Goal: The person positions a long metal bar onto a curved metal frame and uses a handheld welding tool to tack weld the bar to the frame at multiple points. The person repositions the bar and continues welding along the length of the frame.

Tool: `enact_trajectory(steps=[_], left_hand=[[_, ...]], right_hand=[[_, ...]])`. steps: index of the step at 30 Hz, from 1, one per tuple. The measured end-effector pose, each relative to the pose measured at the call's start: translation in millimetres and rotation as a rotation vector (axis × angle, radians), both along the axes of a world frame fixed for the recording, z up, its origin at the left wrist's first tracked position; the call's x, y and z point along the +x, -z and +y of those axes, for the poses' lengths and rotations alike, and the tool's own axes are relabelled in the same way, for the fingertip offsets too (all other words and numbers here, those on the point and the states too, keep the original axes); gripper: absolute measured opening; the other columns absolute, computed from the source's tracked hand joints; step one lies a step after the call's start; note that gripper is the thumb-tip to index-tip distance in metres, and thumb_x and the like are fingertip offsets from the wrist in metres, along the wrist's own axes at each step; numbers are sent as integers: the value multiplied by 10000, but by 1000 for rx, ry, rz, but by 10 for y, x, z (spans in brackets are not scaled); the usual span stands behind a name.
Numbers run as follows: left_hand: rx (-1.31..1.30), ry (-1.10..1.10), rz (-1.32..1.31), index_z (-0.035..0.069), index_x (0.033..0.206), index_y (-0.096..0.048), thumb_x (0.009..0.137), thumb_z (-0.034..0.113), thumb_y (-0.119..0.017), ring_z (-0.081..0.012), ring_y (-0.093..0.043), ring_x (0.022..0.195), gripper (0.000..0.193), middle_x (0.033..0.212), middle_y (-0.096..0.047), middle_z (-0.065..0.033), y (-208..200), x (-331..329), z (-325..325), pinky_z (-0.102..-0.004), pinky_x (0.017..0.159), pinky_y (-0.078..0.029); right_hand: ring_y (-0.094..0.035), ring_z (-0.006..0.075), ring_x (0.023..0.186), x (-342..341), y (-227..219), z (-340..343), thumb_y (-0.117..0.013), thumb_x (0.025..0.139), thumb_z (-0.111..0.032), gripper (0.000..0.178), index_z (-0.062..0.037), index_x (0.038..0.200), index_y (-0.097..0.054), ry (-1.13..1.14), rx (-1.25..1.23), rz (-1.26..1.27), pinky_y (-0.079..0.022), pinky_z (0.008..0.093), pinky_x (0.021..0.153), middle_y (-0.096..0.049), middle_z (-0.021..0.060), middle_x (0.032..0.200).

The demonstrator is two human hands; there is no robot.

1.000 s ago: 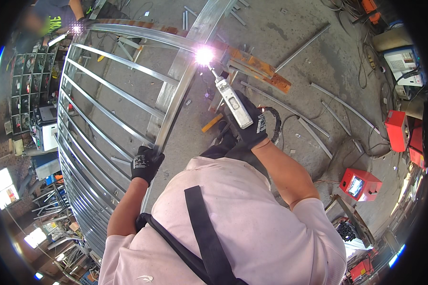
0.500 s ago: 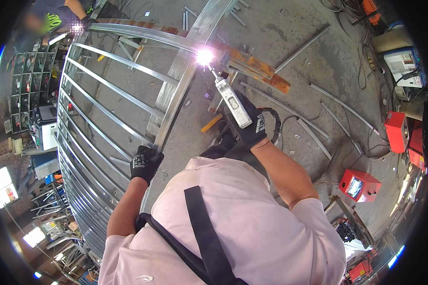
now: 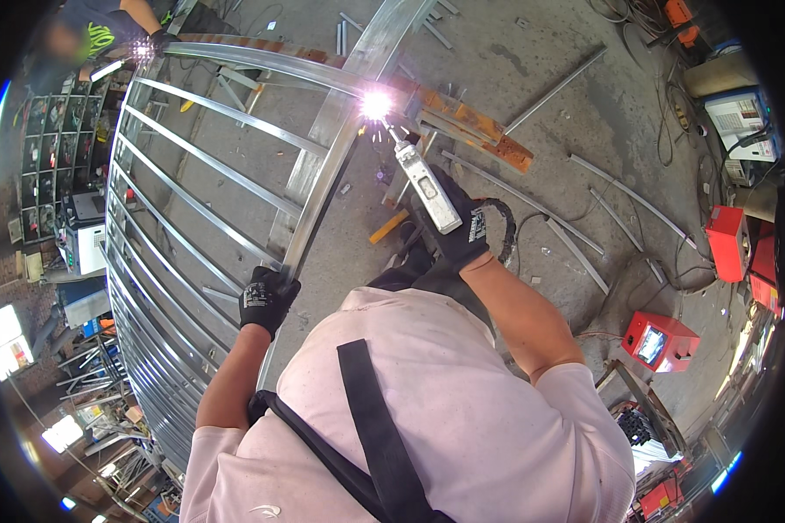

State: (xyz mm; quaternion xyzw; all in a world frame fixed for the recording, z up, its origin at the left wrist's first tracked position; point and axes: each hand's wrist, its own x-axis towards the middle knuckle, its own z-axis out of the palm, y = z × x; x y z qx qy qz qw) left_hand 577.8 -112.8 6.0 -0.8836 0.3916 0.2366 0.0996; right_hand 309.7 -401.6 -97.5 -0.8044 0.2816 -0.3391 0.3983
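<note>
My right hand (image 3: 462, 231), gloved, is wrapped tight round the welding torch (image 3: 427, 185); the tip sits at the arc (image 3: 376, 105), right on the joint where the curved top rail (image 3: 262, 63) meets the upright frame bar (image 3: 323, 179). Torch looks light and rigid. I'm holding it by the rear of the handle, cable (image 3: 504, 228) looping off behind the wrist; expect the cable to drag a bit on the hand.

My left hand (image 3: 266, 299), also gloved, is closed on the lower stretch of that same frame bar, bracing it. The bar is part of the steel gate frame (image 3: 183, 209): long, galvanised-looking tube with parallel rails. I judge it heavy, stiff and awkward as a whole, smooth enough to slip in a bare grip, and hot near the weld. Best grabbed well down from the arc, on the outer bar, where my left hand already is.

Frame lies tilted over the concrete floor (image 3: 584, 122), propped on a rusty beam (image 3: 471, 126) just past the weld. Loose steel offcuts (image 3: 584, 257) scattered to my right. Red welding machines (image 3: 658, 340) stand further right. Another person's gloved hand (image 3: 159, 39) is on the far top corner, with a second spark there.
</note>
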Motion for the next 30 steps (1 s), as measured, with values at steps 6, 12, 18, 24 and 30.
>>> enact_trajectory(steps=[6, 12, 18, 24, 30], left_hand=[[12, -9, -8, 90, 1123, -787, 891, 521, -740, -367, -703, 1041, 492, 1232, -650, -161, 24, 2, 19, -466, 921, -567], [11, -11, 2, 89, 1120, -789, 893, 515, -738, -368, -703, 1047, 485, 1242, -649, -164, 13, -3, 21, -470, 932, -565], [16, -13, 6, 105, 1133, -787, 899, 523, -729, -370, -702, 1054, 482, 1252, -647, -163, 9, -7, 28, -465, 940, -564], [30, 1, 3, 121, 1140, -785, 905, 536, -718, -369, -701, 1059, 482, 1269, -644, -156, 18, 3, 44, -468, 948, -564], [50, -18, -10, 147, 1127, -790, 905, 538, -719, -369, -703, 1049, 455, 1269, -642, -151, -1, -9, 36, -474, 937, -568]], right_hand=[[-689, 337, 1225, -8, -5, 10, -760, 949, -160, 564, -6, 1459, -577, 0, 75, 13, -561, 407, 1024, -683, 188, 1368], [-688, 346, 1226, -13, -5, 3, -765, 944, -175, 576, -8, 1463, -577, -2, 15, 22, -558, 409, 1026, -677, 191, 1379], [-675, 353, 1250, -37, -21, 16, -768, 943, -188, 605, -6, 1481, -561, -6, 36, 30, -546, 412, 1047, -661, 199, 1408], [-673, 353, 1256, -68, -59, 11, -756, 954, -183, 596, 2, 1484, -555, -14, 63, 2, -544, 403, 1053, -655, 201, 1420], [-671, 404, 1208, -80, -64, 35, -729, 958, -189, 543, -15, 1448, -570, 7, 86, -22, -565, 452, 1015, -652, 232, 1370]])
